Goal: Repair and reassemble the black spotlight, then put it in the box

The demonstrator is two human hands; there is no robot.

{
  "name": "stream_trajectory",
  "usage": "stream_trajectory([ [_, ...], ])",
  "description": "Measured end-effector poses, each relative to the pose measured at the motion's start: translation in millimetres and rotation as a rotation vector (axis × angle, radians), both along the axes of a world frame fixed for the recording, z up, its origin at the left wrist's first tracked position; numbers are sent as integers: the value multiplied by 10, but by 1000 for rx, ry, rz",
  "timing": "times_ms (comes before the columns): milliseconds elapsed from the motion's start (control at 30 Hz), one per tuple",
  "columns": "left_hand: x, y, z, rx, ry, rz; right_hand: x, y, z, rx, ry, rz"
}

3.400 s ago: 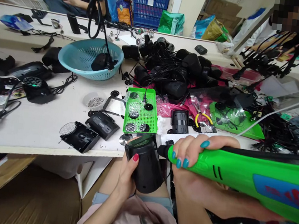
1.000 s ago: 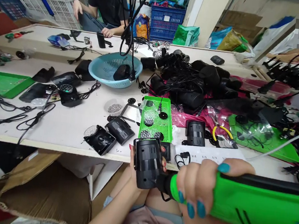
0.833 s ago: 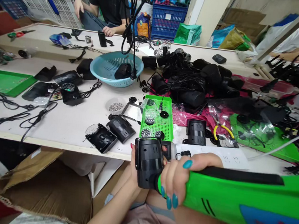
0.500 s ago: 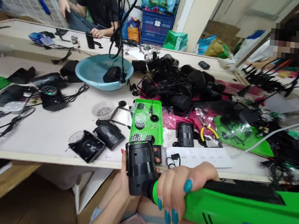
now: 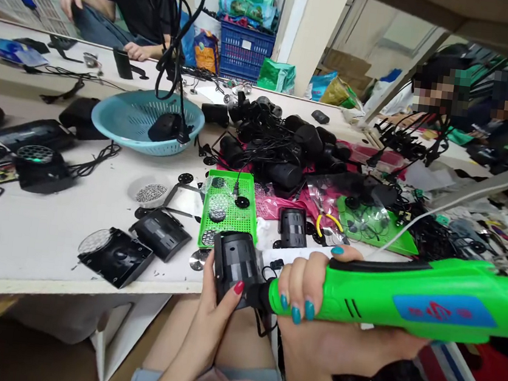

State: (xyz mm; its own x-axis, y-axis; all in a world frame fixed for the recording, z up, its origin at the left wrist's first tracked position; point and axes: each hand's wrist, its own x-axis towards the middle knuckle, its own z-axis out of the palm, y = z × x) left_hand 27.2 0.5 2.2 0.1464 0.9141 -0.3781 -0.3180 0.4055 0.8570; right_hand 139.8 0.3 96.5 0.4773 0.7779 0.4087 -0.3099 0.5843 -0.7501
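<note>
My left hand [image 5: 212,314] grips a black cylindrical housing [image 5: 236,265] just below the table's front edge, thumb across its side. My right hand [image 5: 314,307] is wrapped around a long green electric screwdriver [image 5: 407,293] whose black tip presses against the housing's right side. A white cable runs up and right from the tool. Both hands hover over my lap.
On the white table [image 5: 47,234] sit a green perforated tray [image 5: 228,209] with small discs, another black housing [image 5: 292,227], flat black covers [image 5: 115,255], a blue basket [image 5: 145,120], a pile of black wired units [image 5: 282,145] and yellow-handled pliers [image 5: 324,221]. Other people sit at the far side.
The view swung and rose slightly. I have turned the housing in my left hand, with the thumb now over its front. The screwdriver stays against its right side.
</note>
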Motion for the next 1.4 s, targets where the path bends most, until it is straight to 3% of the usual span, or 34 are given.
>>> stream_trajectory([
  [100,-5,40,-31,55,17,52,127,37,90,-89,-58,-85],
  [200,-69,67,-94,-60,-116,17,444,209,109,-100,-100,-265],
  [300,-182,90,-153,-176,-270,-14,853,455,-68,-63,-167,-545],
  [400,-253,138,-152,-266,-433,-44,1098,537,-334,-175,-359,-679],
  [533,-213,222,-71,-414,-426,-27,913,215,-487,-280,-731,-778],
  [567,-188,234,-48,-440,-381,12,800,98,-478,-281,-858,-712],
  [600,-164,239,-28,-458,-331,61,677,-10,-459,-277,-995,-545],
  [700,-120,212,8,-465,-235,159,346,-185,-395,-324,-1376,168],
  [767,-125,175,8,-435,-218,167,227,-168,-383,-354,-1528,398],
  [967,-174,109,-10,-468,-218,140,207,-3,-469,-263,-1518,454],
  [1100,-182,156,-4,-545,-199,191,145,-31,-531,-224,-1538,356],
  [1233,-215,199,-34,-523,-289,171,194,10,-420,-224,-1392,331],
  [1333,-259,192,-77,-437,-431,125,369,261,-316,-304,-1314,239],
  [1400,-293,168,-100,-431,-506,42,492,527,-335,-311,-1374,167],
])
